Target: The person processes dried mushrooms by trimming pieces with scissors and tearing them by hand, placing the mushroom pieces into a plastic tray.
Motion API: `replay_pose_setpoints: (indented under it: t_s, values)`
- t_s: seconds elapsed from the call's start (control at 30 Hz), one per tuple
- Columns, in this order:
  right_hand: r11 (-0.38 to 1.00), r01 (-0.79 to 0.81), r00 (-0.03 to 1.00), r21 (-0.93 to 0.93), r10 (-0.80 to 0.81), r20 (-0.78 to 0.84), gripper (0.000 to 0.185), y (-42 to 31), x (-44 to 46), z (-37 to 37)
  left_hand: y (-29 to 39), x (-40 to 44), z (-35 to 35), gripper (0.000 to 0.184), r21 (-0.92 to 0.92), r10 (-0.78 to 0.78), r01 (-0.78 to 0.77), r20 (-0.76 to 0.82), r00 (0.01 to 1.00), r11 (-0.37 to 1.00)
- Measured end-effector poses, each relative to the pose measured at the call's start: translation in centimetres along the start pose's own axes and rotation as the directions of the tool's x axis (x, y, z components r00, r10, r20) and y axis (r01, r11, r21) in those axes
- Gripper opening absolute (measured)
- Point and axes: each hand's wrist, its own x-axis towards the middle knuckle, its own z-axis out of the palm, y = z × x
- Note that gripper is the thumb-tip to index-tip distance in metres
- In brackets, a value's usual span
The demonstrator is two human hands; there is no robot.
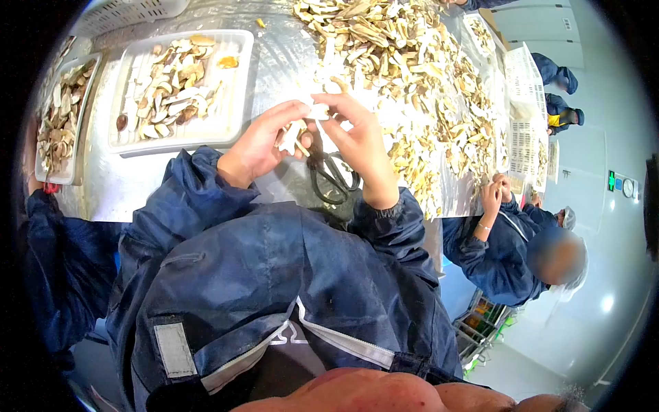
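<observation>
Over the metal table, my left hand (264, 141) is curled round several pale mushroom slices (294, 137), its fingertips close to those of my right hand. My right hand (358, 137) pinches a small whitish mushroom piece (319, 112) between thumb and forefinger. Black-handled scissors (333, 180) lie on the table below my right palm, their blades partly hidden. A white tray (248, 79) holding mushroom slices stands to the left of my hands. A large heap of sliced mushrooms (412, 75) spreads over the table ahead and to the right.
Another tray (84, 130) of slices sits at the far left, beside a person's dark sleeve (65, 268). To the right, a co-worker (498, 254) has both hands at the table edge. White baskets (527, 137) line the far side, with more people beyond.
</observation>
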Motion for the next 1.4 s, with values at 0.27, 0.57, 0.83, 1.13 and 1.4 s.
replay_pose_setpoints:
  t_s: [0.27, 0.57, 0.83, 1.13, 1.4]
  values:
    - [0.775, -0.123, 0.959, -0.619, 0.254, 0.128, 0.038, 0.1, -8.3, -2.5, -0.5, 0.1, -0.5, 0.012, 0.066, 0.156, -0.151, -0.082, 0.984, 0.986]
    - [0.705, -0.151, 0.939, -0.693, 0.322, 0.123, 0.072, -0.3, -8.3, 1.0, -0.5, 0.7, -1.0, 0.01, 0.166, 0.364, -0.335, -0.201, 0.91, 0.928]
    - [0.844, -0.534, 0.844, 0.054, 0.529, 0.089, 0.067, 1.6, -9.5, -1.5, -0.7, 0.8, -1.2, 0.01, 0.151, 0.344, -0.318, -0.209, 0.915, 0.936]
    - [0.873, -0.473, 0.881, 0.119, 0.471, 0.044, 0.066, 1.1, -8.3, 1.5, -0.5, 0.4, -0.6, 0.009, 0.124, 0.282, -0.258, -0.253, 0.926, 0.958]
    - [0.864, -0.479, 0.875, 0.157, 0.483, 0.01, 0.056, 1.1, -7.1, 3.0, -1.3, 0.5, -0.6, 0.008, 0.153, 0.284, -0.255, -0.212, 0.935, 0.955]
